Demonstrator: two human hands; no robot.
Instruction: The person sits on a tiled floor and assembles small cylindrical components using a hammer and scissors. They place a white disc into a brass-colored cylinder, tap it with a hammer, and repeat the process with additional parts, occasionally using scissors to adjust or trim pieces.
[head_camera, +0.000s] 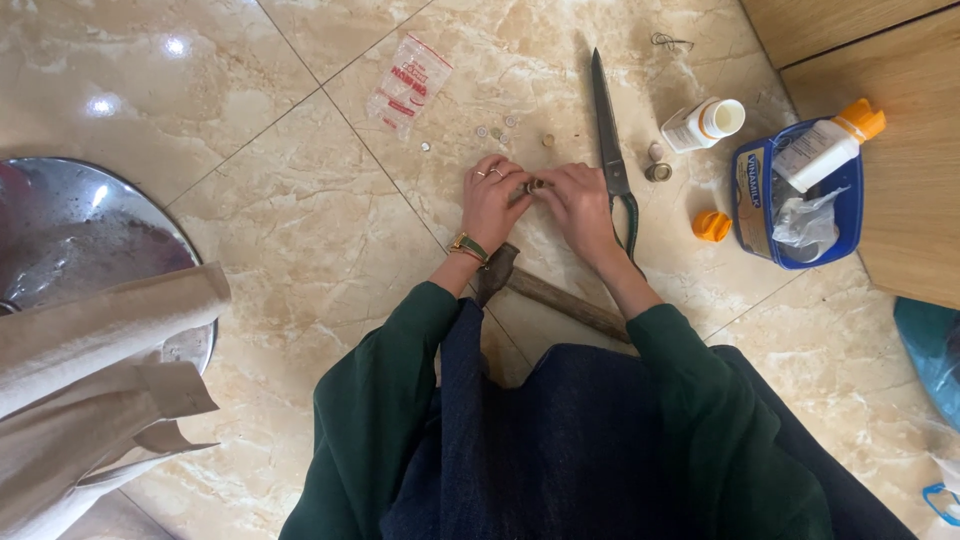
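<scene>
Both hands' grip (535, 190), small brass-coloured ring (535, 185)

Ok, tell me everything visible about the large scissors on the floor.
The scissors lie flat on the glossy beige tile floor, blades closed, with the dark metal point aimed away from the person. The blades are long and narrow; the handle loops look dark green and sit beside and partly under the right hand. Whether that hand touches them is unclear. A small metal ring lies just to their right.
</scene>
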